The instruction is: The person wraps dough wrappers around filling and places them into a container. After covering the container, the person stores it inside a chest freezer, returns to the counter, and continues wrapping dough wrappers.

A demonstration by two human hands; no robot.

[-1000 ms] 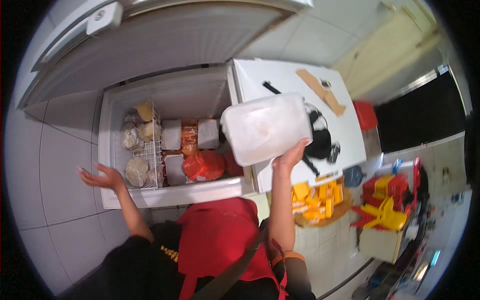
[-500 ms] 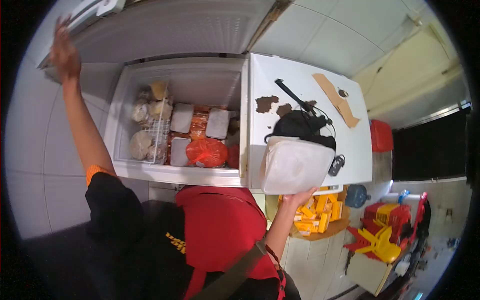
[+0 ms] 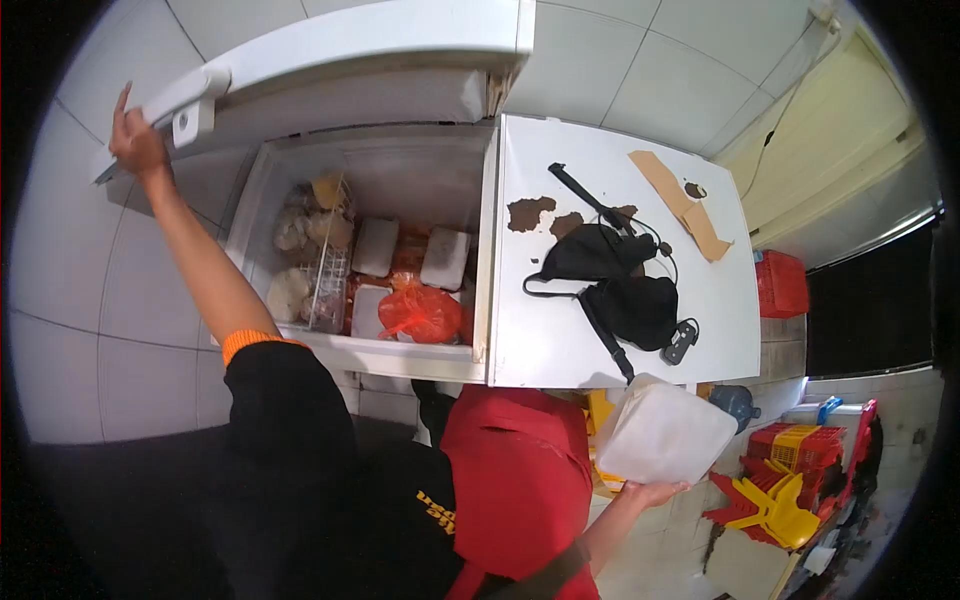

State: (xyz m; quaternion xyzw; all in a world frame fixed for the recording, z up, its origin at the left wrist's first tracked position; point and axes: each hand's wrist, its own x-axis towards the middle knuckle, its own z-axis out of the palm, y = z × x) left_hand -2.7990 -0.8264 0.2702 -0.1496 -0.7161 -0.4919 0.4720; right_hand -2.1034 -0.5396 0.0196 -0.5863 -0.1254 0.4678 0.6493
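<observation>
My left hand (image 3: 138,145) is on the corner of the raised freezer lid (image 3: 370,40), beside its white handle, one finger pointing up. My right hand (image 3: 650,492) holds a white frosted container (image 3: 665,430) from below, to the right of my red apron (image 3: 520,450). Under the lid, the open freezer compartment (image 3: 420,365) contains pale blocks (image 3: 445,258), a red plastic bag (image 3: 422,314) and a white wire basket (image 3: 330,265) with wrapped round items (image 3: 290,293).
On the white freezer top (image 3: 560,350) lie a black bag (image 3: 630,305), a strap and a cardboard strip (image 3: 680,205). A blue water bottle (image 3: 735,405), yellow chair (image 3: 790,515) and red crates (image 3: 795,447) stand at the right. A red bin (image 3: 780,283) is behind.
My left hand has risen to the lid, which has tilted down over the freezer. My right hand has carried the white container right and down, off the freezer top.
</observation>
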